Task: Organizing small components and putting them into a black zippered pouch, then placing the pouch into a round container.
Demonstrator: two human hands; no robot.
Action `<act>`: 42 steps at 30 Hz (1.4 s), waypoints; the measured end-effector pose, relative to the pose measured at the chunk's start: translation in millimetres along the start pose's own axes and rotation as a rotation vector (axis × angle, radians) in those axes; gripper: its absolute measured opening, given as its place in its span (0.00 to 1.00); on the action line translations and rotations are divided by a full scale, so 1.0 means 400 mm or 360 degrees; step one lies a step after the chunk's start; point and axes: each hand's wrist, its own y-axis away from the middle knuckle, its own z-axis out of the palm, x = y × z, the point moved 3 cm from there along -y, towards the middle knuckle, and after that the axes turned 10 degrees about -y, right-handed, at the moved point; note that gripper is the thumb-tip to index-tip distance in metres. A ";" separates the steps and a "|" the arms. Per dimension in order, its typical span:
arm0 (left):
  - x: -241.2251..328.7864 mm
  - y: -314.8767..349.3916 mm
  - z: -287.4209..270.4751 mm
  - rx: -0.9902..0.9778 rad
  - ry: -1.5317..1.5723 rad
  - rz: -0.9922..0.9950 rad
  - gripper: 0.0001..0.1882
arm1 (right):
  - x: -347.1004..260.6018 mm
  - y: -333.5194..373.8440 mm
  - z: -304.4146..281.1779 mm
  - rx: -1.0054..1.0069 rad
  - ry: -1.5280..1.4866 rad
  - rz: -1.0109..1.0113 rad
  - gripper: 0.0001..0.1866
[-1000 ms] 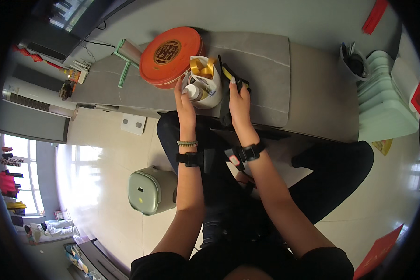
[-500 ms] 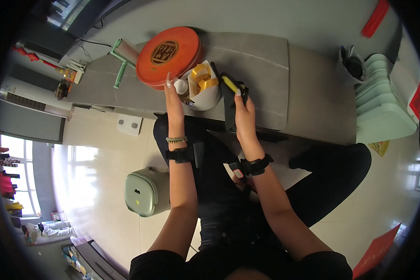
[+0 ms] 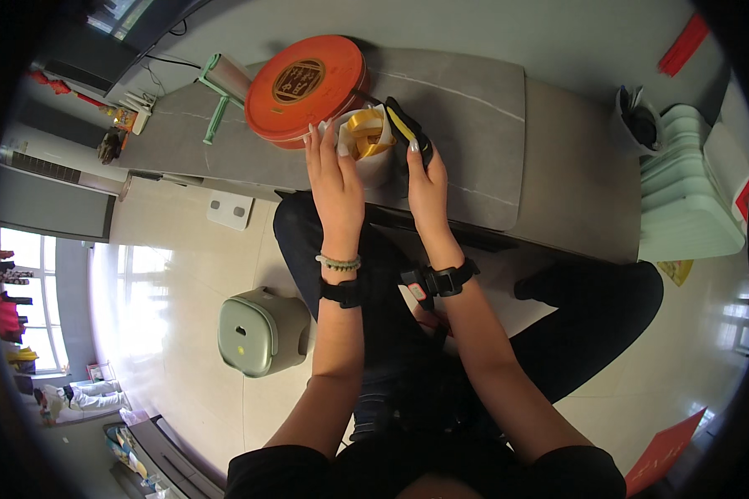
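On the grey-topped cabinet stands a white container (image 3: 373,172) with rolls of gold ribbon (image 3: 368,135) in its mouth. My left hand (image 3: 333,175) is against the container's near left side, its fingers stretched out and a little apart. They hide part of the container and its contents. Just right of the container, my right hand (image 3: 429,185) grips a soft-looking black object with a yellow strip (image 3: 406,131), the thumb pressed on it. Its exact kind is unclear. Behind my left fingertips sits a round orange-red tin (image 3: 304,87).
A green-framed stand (image 3: 216,108) is left of the tin. At the right are a grey bin (image 3: 635,125) and stacked pale green stools (image 3: 691,187). A green lidded bin (image 3: 262,333) and a white scale (image 3: 230,209) are on the floor.
My left hand has moved right, from beside the tin onto the container's near left side. The black object in my right hand, which was hanging down, now points up beside the container.
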 end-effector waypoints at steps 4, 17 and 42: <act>-0.029 -0.015 -0.008 -0.0080 0.0157 0.0180 0.22 | -0.003 0.006 -0.024 -0.0004 0.0115 0.0159 0.17; -0.079 -0.042 -0.093 0.0170 0.0004 0.0129 0.27 | -0.069 0.002 -0.238 0.0765 -0.0942 0.0396 0.20; -0.150 -0.082 -0.010 -0.0477 0.0621 0.0185 0.36 | -0.059 -0.094 0.067 -0.0528 0.0438 -0.0194 0.16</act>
